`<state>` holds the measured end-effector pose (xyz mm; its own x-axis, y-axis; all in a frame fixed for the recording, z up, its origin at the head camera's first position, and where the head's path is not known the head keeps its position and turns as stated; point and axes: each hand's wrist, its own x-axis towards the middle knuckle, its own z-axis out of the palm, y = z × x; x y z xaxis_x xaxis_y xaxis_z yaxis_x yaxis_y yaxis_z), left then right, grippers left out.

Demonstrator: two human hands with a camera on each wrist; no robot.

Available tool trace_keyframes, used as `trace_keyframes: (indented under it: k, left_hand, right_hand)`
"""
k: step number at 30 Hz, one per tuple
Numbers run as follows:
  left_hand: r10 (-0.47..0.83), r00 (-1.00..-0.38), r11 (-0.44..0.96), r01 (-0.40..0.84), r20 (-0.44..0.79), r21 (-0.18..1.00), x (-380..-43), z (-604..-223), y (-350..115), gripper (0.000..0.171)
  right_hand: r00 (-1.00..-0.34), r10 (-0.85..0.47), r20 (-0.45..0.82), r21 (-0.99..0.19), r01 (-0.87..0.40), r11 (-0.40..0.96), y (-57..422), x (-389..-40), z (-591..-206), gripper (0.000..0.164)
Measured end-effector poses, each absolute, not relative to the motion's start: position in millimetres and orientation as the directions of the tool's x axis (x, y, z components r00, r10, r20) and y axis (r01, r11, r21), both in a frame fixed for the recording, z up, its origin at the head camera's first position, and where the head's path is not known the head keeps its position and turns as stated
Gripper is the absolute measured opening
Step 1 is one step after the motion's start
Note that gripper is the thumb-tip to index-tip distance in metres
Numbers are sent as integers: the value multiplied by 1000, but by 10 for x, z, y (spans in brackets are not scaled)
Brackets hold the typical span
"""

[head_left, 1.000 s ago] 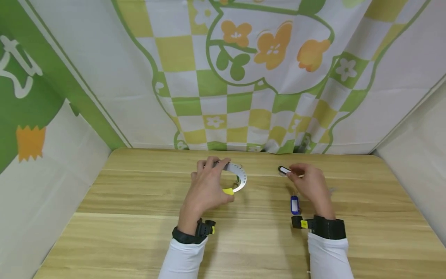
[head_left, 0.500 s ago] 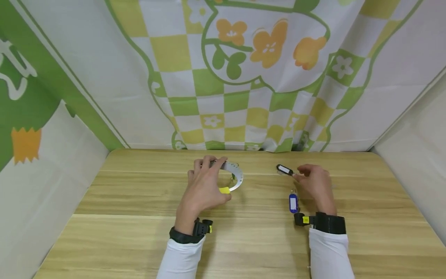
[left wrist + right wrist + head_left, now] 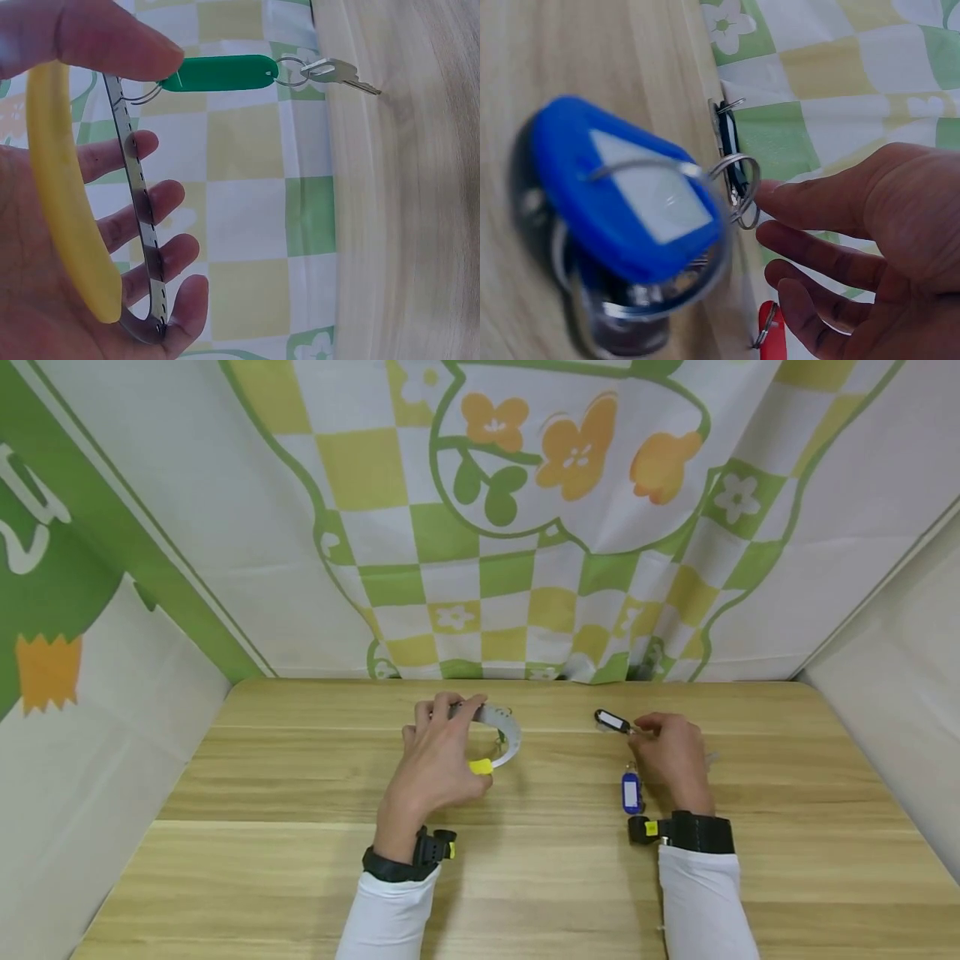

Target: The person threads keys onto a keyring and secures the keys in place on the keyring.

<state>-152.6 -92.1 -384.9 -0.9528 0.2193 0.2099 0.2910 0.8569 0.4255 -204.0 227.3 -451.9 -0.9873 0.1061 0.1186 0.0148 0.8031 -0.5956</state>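
My left hand (image 3: 435, 768) grips a ring-shaped metal key holder (image 3: 508, 735) with slots along its band and a yellow handle (image 3: 75, 217) against the palm. From the band hangs a green key tag (image 3: 225, 73) with a small key (image 3: 337, 73); the thumb lies at the tag's near end. Farther right, my right hand (image 3: 670, 756) pinches the metal split ring (image 3: 757, 180) of a black key tag (image 3: 612, 720) with thumb and forefinger. Whether that tag touches the table, I cannot tell. A blue key tag (image 3: 632, 792) with a white label lies just left of the right wrist.
The wooden table (image 3: 300, 868) ends at a checkered curtain (image 3: 510, 577) behind it. Part of a red key tag (image 3: 772, 337) shows below the right fingers. A metallic piece (image 3: 711, 760) lies to the right of the right hand.
My right hand has drawn slightly right of the black tag, so more of the tag shows. The left hand keeps its grip on the key holder. The head view has shifted a little.
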Motion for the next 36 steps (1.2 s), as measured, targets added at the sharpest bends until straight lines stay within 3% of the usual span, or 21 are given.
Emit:
trace_keyframes:
  k: [25,36]
  left_hand:
    - [221,-957,848,285,190,446,-1521,-3838,-923,92]
    - [241,-959,843,283,148,458,-1518,-3837,-923,95]
  right_hand:
    - [-976,131,176,-564,9,826,2217,-2099,-4578,18]
    - [-951,146,272,-677,-81,731,2112,-2097,-4520,18]
